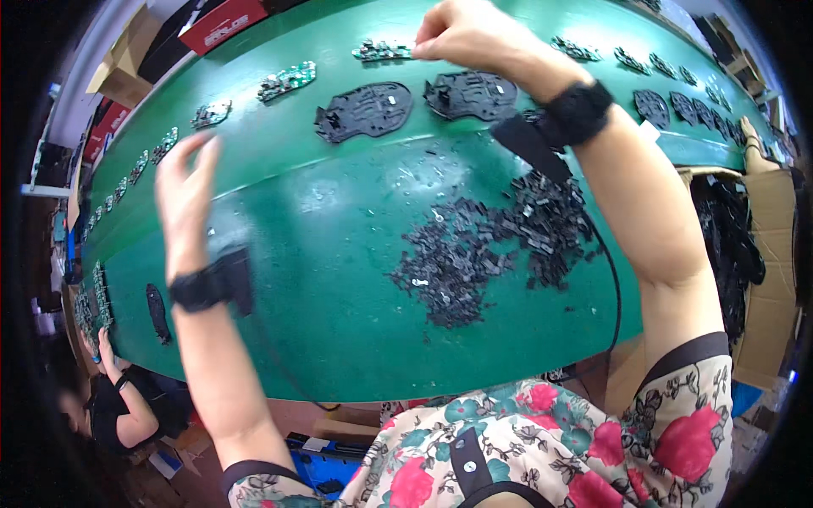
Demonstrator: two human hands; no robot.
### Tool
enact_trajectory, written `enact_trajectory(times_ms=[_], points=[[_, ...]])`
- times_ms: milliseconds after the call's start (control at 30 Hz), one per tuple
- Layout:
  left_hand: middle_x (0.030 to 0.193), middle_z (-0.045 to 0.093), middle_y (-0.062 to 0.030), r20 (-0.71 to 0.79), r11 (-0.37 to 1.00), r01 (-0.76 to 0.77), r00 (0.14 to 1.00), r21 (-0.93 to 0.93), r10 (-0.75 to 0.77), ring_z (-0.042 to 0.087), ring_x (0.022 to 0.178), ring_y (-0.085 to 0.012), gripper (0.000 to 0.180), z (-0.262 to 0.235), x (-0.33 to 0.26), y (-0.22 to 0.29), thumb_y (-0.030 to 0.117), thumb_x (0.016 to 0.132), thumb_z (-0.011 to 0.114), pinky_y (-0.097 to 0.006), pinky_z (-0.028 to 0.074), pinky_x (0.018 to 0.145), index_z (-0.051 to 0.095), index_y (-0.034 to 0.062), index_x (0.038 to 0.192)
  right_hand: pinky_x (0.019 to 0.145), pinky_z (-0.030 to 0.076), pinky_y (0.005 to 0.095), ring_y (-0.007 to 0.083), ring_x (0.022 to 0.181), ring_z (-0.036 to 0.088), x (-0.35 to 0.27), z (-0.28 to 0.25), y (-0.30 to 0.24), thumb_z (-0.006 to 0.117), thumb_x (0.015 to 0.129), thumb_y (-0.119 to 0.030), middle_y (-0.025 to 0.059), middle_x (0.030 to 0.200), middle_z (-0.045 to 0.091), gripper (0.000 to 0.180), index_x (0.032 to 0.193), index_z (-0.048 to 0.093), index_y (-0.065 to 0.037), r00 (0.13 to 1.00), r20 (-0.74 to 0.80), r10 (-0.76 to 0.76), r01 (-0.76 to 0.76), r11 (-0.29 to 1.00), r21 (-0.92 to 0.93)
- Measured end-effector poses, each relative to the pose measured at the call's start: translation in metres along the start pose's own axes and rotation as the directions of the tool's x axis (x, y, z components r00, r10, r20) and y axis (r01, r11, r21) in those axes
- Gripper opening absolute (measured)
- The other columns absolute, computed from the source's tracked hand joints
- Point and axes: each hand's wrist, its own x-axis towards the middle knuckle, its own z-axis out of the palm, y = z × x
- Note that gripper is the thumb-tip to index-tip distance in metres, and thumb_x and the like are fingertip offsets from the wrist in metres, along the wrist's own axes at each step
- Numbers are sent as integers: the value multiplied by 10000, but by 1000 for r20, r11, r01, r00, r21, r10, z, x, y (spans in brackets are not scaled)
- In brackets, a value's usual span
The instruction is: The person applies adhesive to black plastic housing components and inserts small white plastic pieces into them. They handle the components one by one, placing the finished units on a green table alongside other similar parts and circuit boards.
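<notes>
My left hand (185, 182) is raised over the left part of the green table, thumb and fingers apart, with nothing visible in it. Just beyond its fingertips lies a small green circuit board (211, 113). At the far middle, my right hand (464, 34) is closed in a pinch at the right end of another circuit board (381, 52). Between the hands, a third circuit board (288, 81) rests on the table. Two black plastic shells (364, 111) lie side by side nearer to me. Dark wristbands with straps sit on both wrists.
Piles of small black plastic pieces (457, 258) cover the middle of the green table (313, 330). More boards and black shells (652, 108) line the far side and right. A cable (616, 288) hangs from my right wristband. Other people sit at the left and right ends.
</notes>
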Motion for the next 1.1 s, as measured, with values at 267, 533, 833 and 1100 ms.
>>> enact_trajectory(times_ms=[267,533,833,1100], points=[[1410,425,-227,-389,440,716,678,542,-624,419,1293,-373,672,-133,-186,-276,599,883,499,-444,338,1057,483,144,1376,668,505,330,217,685,651,-117,-46,15,706,748,-181,136,722,674,188,829,704,-11,993,70,92,-90,995,-32],[1330,499,-254,-222,696,592,803,406,-554,474,1246,-366,602,-111,-199,-212,452,934,519,-413,356,1053,517,-36,1288,653,506,361,283,681,654,-139,-12,13,758,697,-131,156,716,663,186,809,685,-2,965,199,169,-170,985,-12],[1141,580,-230,-4,887,81,996,454,-89,553,1054,-379,429,-33,-124,-53,270,866,647,-420,430,941,584,-43,1154,627,466,436,365,670,613,-134,2,7,704,691,-66,207,670,599,128,712,603,10,979,196,54,-27,990,-138],[1020,577,-184,59,964,-29,998,265,14,589,918,-341,393,19,-60,3,250,823,692,-401,479,825,603,-11,1103,636,474,297,139,644,583,-106,-9,-26,662,778,-23,136,684,624,105,845,627,51,985,169,21,-43,990,131]])
